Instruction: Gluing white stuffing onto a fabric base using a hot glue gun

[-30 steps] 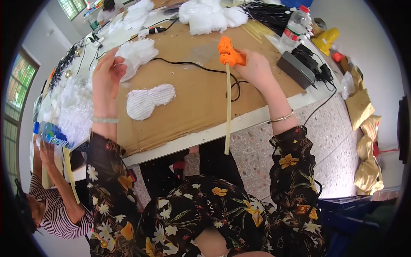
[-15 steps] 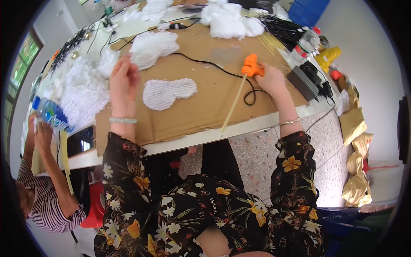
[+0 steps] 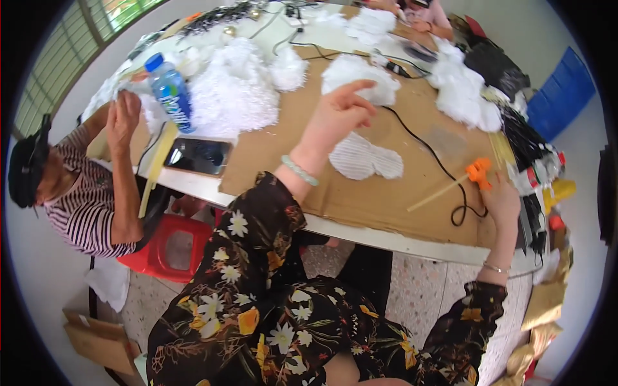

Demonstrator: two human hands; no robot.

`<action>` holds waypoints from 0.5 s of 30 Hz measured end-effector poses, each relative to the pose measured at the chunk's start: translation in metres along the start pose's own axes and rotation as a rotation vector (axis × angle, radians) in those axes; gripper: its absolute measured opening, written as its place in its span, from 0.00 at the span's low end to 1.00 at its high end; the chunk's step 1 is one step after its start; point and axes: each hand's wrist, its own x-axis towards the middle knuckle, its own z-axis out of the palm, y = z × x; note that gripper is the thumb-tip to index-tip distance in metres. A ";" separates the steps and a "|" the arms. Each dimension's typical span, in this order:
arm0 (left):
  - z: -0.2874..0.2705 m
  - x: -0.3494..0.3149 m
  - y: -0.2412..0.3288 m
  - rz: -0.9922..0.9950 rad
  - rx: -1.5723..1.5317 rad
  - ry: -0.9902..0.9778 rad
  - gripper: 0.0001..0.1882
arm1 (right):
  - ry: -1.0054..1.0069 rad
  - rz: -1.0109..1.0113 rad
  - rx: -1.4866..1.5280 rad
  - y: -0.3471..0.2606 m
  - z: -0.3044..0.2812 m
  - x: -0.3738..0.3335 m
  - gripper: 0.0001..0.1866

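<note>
My right hand [image 3: 501,201] grips an orange glue gun [image 3: 479,172] near the right side of the cardboard. A long pale yellow glue stick [image 3: 439,193] juts from the gun toward the left. Raised over the board, my left hand [image 3: 336,121] is open and has nothing in it, its index finger stretched out and the others loosely bent. Just beyond it sits a fluffy white bundle [image 3: 362,76]. Between my hands lies a flat, ribbed white piece [image 3: 365,158] with two rounded lobes. A black cord [image 3: 428,143] runs across the cardboard [image 3: 277,157].
At the left, a person in a striped top [image 3: 84,193] works by a blue-capped bottle [image 3: 168,93] and a phone [image 3: 197,156]. Shiny white tinsel [image 3: 235,90] is heaped nearby. Right of the board are a clear bottle [image 3: 544,168] and black strands [image 3: 521,132]. Another person sits opposite.
The view has swung left, bringing the person at the left more fully in. My left hand's fingers, bunched before, have spread. The glue gun stays in my right hand.
</note>
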 end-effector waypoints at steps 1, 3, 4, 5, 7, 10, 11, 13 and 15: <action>0.001 -0.003 0.004 0.033 0.028 -0.031 0.27 | 0.090 -0.060 0.055 -0.012 -0.010 0.000 0.28; 0.014 -0.007 0.006 0.068 0.053 -0.069 0.27 | 0.179 -0.223 0.153 -0.028 -0.024 -0.002 0.27; 0.021 -0.010 0.008 0.077 0.084 -0.095 0.27 | 0.264 -0.373 0.239 -0.037 -0.030 -0.004 0.26; 0.026 -0.011 0.010 0.085 0.121 -0.116 0.28 | 0.272 -0.386 0.248 -0.055 -0.035 -0.008 0.26; 0.026 -0.013 0.007 0.095 0.168 -0.120 0.29 | 0.074 -0.476 0.711 -0.104 -0.042 -0.014 0.23; 0.038 -0.021 0.013 0.171 0.378 -0.215 0.29 | 0.009 -0.563 0.983 -0.141 -0.036 -0.012 0.23; 0.039 -0.023 0.012 0.209 0.385 -0.247 0.29 | 0.006 -0.580 0.992 -0.151 -0.032 -0.008 0.23; 0.040 -0.023 0.008 0.248 0.398 -0.271 0.29 | -0.080 -0.570 1.259 -0.166 -0.024 0.000 0.18; 0.038 -0.021 0.005 0.268 0.349 -0.242 0.28 | -0.106 -0.529 1.320 -0.169 -0.014 0.009 0.15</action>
